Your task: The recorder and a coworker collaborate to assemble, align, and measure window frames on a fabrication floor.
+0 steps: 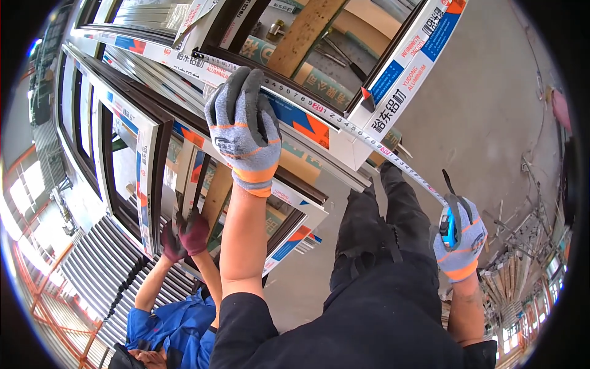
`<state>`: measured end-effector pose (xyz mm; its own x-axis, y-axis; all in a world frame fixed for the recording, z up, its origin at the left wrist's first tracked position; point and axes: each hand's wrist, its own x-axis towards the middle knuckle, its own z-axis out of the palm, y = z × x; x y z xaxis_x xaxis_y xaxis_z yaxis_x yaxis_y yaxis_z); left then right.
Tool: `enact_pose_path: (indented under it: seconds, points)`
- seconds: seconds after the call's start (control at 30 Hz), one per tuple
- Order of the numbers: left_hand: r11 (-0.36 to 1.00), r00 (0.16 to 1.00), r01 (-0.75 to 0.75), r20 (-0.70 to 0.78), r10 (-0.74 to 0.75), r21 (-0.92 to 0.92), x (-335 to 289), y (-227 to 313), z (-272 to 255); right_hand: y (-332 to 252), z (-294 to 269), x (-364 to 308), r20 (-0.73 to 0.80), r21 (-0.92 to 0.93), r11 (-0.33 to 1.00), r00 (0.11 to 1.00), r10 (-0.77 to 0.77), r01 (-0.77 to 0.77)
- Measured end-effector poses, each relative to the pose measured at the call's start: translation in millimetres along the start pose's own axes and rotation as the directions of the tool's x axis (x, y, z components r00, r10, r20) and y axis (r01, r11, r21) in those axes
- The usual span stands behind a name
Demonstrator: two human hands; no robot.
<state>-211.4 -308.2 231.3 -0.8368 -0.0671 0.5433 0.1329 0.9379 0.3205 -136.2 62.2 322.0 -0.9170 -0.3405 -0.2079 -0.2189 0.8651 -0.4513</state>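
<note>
from here, the grey-gloved left hand clasps the narrow white steel tape along the film-wrapped dark aluminium frame; the right hand grips its blue plastic case (should the left loosen, the tape could slip or recoil)

Grey floor runs past the R hand, w/ scraps lying just beyond it. Fwd of the L hand, a frame lies over tan boards & plank, tools btwn.
</note>
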Motion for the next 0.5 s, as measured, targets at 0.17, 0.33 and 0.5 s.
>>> enact_pose_path:
  seconds: [0.17, 0.33, 0.5]
  points:
    - [1.0, 1.0, 0.025, 0.01, -0.025, 0.007, 0.5, 1.1, 0.7, -0.8, -0.9, 0.6, -0.01, -0.008, 1.0, 1.0, -0.008, 0.008]
    - [1.0, 1.0, 0.019, 0.005, -0.019, -0.007, 2.4, 2.3, 0.6, 0.1, 0.3, -1.2, -0.013, -0.021, 1.0, 1.0, -0.009, 0.009]
    - [0.999, 1.0, 0.019, 0.022, -0.02, 0.025, 5.8, 5.6, -1.0, 0.3, 1.0, 0.0, 0.011, -0.007, 1.0, 1.0, 0.015, -0.015]
